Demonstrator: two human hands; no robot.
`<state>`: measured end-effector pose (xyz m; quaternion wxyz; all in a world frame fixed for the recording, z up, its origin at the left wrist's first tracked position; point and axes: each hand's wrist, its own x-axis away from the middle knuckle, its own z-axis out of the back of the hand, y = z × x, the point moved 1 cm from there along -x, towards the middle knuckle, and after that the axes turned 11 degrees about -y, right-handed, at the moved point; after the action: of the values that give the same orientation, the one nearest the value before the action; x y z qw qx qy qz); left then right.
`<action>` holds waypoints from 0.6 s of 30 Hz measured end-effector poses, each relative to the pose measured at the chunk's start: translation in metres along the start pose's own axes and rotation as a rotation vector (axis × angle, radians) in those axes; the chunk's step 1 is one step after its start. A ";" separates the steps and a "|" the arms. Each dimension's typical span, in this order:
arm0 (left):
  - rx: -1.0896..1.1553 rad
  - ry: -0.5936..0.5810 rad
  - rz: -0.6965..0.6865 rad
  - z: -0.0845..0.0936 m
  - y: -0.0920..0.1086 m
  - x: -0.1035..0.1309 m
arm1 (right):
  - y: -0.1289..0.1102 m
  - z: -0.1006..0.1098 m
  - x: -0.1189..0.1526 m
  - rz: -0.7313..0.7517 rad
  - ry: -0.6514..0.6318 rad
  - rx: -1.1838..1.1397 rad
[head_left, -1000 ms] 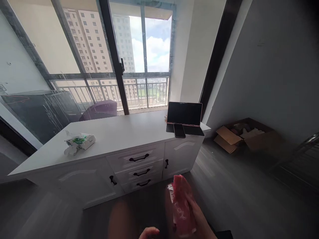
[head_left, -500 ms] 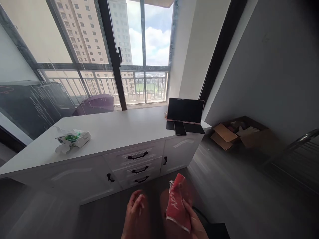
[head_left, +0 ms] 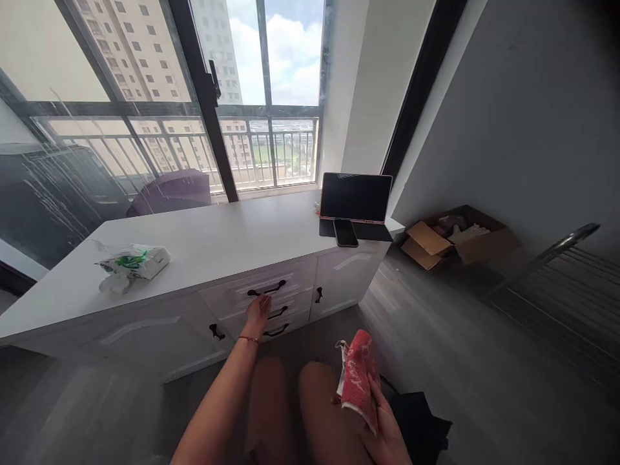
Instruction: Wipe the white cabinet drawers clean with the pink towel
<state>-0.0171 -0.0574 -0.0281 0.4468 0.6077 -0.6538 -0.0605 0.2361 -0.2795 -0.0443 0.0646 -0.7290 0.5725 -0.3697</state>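
Observation:
My right hand (head_left: 390, 429) is closed around a folded red cloth (head_left: 357, 381) with whitish patches and a pale edge, held above my right thigh. My left hand (head_left: 257, 311) reaches forward to the white cabinet (head_left: 232, 242), its fingers at the black top drawer handle (head_left: 277, 286) and seemingly hooked on it from below. The fingertips are small and partly hidden. That top drawer (head_left: 303, 274) sits closed, with two more drawers under it.
On the cabinet top stand a tablet (head_left: 356, 197) with a phone (head_left: 345, 233) before it, and a tissue pack (head_left: 140, 261) at the left. An open cardboard box (head_left: 484, 248) and a metal rack (head_left: 552, 258) are on the right. Black fabric (head_left: 419, 423) lies near my right hand.
My left hand has moved from above my lap forward to the top drawer handle. The red cloth, still in my right hand, has shifted slightly right. The view has tilted down a little.

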 end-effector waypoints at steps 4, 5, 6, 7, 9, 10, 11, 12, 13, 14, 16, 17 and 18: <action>0.003 -0.035 -0.043 0.006 0.003 -0.005 | -0.010 0.007 0.011 -0.032 0.046 -0.086; 0.001 -0.046 -0.035 0.006 0.005 -0.006 | -0.014 0.010 0.014 -0.052 0.053 -0.102; 0.000 -0.056 -0.025 0.006 0.006 -0.006 | -0.018 0.012 0.016 -0.067 0.061 -0.111; -0.002 -0.065 -0.016 0.005 0.008 -0.006 | -0.023 0.014 0.018 -0.074 0.074 -0.120; -0.002 -0.074 -0.018 0.005 0.008 -0.005 | -0.034 0.016 0.021 -0.072 0.106 -0.137; 0.000 -0.072 -0.031 0.004 0.008 -0.004 | -0.039 0.017 0.021 -0.068 0.116 -0.138; 0.003 -0.064 -0.050 0.004 0.007 -0.003 | -0.043 0.017 0.020 -0.069 0.117 -0.139; 0.007 -0.055 -0.071 0.004 0.006 -0.002 | -0.047 0.016 0.019 -0.073 0.113 -0.143; 0.012 -0.045 -0.089 0.003 0.004 -0.001 | -0.050 0.015 0.017 -0.078 0.104 -0.151; 0.017 -0.035 -0.105 0.003 0.002 0.001 | -0.051 0.013 0.015 -0.087 0.090 -0.160; 0.031 -0.022 -0.130 0.003 -0.003 0.006 | -0.052 0.011 0.010 -0.114 0.055 -0.163; 0.039 -0.022 -0.142 0.004 -0.005 0.009 | -0.051 0.011 0.007 -0.134 0.027 -0.144; 0.048 -0.024 -0.152 0.004 -0.008 0.012 | -0.050 0.012 0.004 -0.150 -0.015 -0.101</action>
<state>-0.0128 -0.0716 -0.0295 0.4184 0.6654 -0.6122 -0.0857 0.2829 -0.2704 -0.0251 0.0043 -0.7748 0.5337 -0.3389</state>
